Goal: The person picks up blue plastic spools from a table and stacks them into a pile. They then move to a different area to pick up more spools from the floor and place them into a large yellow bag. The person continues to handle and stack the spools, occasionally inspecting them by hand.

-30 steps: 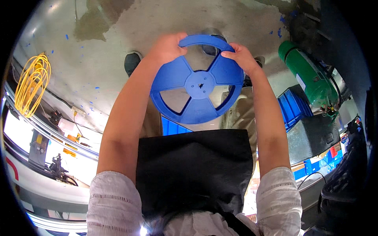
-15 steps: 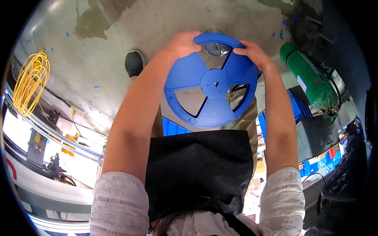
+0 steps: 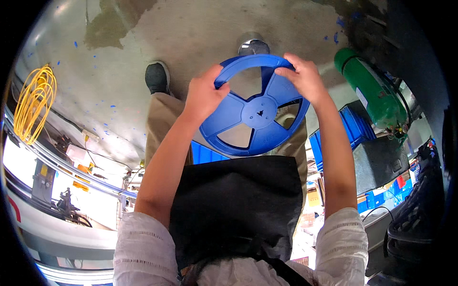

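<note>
A round blue plastic reel (image 3: 261,110), with a solid hub and several cut-out windows, is held up in front of my body above the floor. My left hand (image 3: 206,93) is closed round its upper left rim, thumb near the edge of a window. At the upper right rim, my right hand (image 3: 301,78) grips it with the thumb on the face. The reel's back is hidden from me, apart from a bit of a second rim showing at the upper left.
A green gas cylinder (image 3: 372,90) lies at the right, near blue bins (image 3: 355,126) and a dark box (image 3: 380,164). Coiled yellow cable (image 3: 34,105) hangs at the left by metal rails. My shoe (image 3: 157,77) rests on the concrete floor, scattered with blue scraps.
The reel has turned and tilted in my hands. My left hand has come lower and nearer along the rim. The right hand has dropped slightly, and my left trouser leg now shows.
</note>
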Demonstrator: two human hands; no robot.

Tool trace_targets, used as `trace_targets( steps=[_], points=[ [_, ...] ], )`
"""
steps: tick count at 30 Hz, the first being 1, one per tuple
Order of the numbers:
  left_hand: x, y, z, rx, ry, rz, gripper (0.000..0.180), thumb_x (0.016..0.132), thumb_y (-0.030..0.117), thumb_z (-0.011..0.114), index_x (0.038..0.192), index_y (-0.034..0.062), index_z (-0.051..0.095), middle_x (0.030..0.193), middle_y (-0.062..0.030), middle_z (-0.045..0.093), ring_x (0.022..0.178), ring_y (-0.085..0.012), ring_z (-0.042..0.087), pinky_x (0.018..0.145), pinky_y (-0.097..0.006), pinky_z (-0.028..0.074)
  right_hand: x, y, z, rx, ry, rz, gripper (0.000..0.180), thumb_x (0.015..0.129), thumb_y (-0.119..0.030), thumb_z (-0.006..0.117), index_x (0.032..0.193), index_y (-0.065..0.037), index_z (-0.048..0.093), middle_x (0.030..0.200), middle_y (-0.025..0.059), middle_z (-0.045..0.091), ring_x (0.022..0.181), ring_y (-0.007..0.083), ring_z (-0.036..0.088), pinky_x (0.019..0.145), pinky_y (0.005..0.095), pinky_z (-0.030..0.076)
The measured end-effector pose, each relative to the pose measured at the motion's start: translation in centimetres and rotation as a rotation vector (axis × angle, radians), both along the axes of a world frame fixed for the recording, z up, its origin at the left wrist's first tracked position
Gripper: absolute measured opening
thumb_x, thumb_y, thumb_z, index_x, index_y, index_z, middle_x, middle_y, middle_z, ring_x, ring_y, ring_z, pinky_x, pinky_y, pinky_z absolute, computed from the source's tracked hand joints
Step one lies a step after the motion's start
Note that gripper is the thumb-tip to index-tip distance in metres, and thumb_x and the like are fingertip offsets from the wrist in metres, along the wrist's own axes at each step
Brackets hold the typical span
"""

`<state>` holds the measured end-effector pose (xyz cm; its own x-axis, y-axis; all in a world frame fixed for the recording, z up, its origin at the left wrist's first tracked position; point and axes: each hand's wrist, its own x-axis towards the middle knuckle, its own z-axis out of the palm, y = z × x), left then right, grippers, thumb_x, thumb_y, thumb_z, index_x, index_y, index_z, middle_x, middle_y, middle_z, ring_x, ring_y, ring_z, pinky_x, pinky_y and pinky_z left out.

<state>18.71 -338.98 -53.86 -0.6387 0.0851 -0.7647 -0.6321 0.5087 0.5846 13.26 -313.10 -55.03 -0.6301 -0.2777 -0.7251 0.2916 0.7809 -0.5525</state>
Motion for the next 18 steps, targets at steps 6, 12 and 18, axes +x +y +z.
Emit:
trace_targets(
  steps=[6,12,18],
  points=[
    [0.7,-0.1,2.4,-0.092,0.133,-0.037,0.021,0.076,0.009,0.065,0.096,0.0100,0.058,0.070,-0.0125,0.062,0.062,-0.0234,0.064,0.059,-0.031,0.049,1.2,-0.9,2.8,0.013,0.223,-0.013,0.025,0.081,-0.030,0.068,0.091,-0.009,0.059,0.074,0.0138,0.062,0.070,0.0332,0.062,0.059,0.0383,0.048],
    [0.1,-0.2,4.5,-0.122,0.220,-0.079,0.018,0.073,0.008,0.064,0.088,0.0108,0.055,0.064,-0.0116,0.060,0.060,-0.0312,0.061,0.054,-0.037,0.048,1.0,-1.2,5.8,0.038,0.324,-0.012,0.025,0.081,-0.028,0.069,0.087,-0.007,0.056,0.072,0.0143,0.059,0.065,0.0342,0.060,0.055,0.0391,0.046],
    [0.7,-0.5,4.9,-0.133,0.418,-0.174,0.016,0.071,0.006,0.065,0.084,0.0109,0.055,0.056,-0.0069,0.054,0.051,-0.0238,0.057,0.047,-0.034,0.044,1.6,-1.5,7.2,0.067,0.258,-0.063,0.027,0.080,-0.028,0.070,0.081,-0.006,0.053,0.069,0.0146,0.058,0.063,0.0336,0.059,0.054,0.0380,0.045]
  ],
)
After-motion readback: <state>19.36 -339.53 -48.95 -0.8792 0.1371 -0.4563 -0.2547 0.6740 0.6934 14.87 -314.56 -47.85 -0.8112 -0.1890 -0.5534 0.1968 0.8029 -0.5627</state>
